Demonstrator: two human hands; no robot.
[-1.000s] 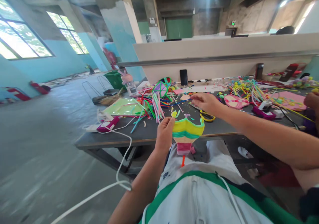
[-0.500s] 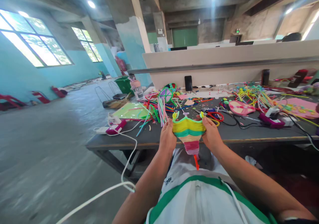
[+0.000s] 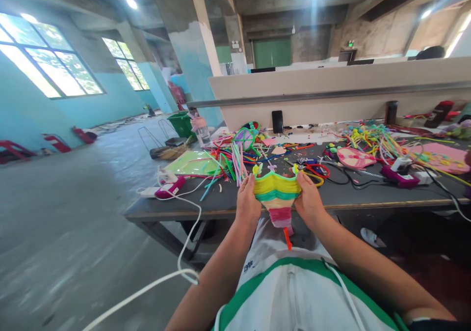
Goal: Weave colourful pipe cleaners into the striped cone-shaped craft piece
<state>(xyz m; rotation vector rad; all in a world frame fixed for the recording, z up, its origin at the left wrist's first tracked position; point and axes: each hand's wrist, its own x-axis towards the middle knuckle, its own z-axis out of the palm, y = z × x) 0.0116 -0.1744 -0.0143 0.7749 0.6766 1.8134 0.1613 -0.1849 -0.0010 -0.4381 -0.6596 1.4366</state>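
Observation:
Between my two hands is a striped pipe-cleaner craft (image 3: pixel 276 187), banded yellow, green, peach, dark pink and lilac from its wide top to its narrow bottom. Small yellow flower-like bits sit at its upper corners, a lilac star-shaped bit stands at the top middle, and an orange stem hangs below. My left hand (image 3: pixel 248 201) is closed on its left edge. Pinched in the same way, my right hand (image 3: pixel 308 196) grips the right edge. The craft is held above my lap, just in front of the table edge; its back is hidden.
Loose pipe cleaners (image 3: pixel 241 161) litter the dark table (image 3: pixel 221 203). Red-handled scissors (image 3: pixel 318 170) lie behind the craft. Purple power strips (image 3: pixel 170 187) sit at both sides, and a white cable (image 3: pixel 184 245) hangs off the left. A phone (image 3: pixel 277 122) leans against the partition.
The view has shifted slightly, and the craft and both hands sit a touch further left in it. Both hands keep the same hold.

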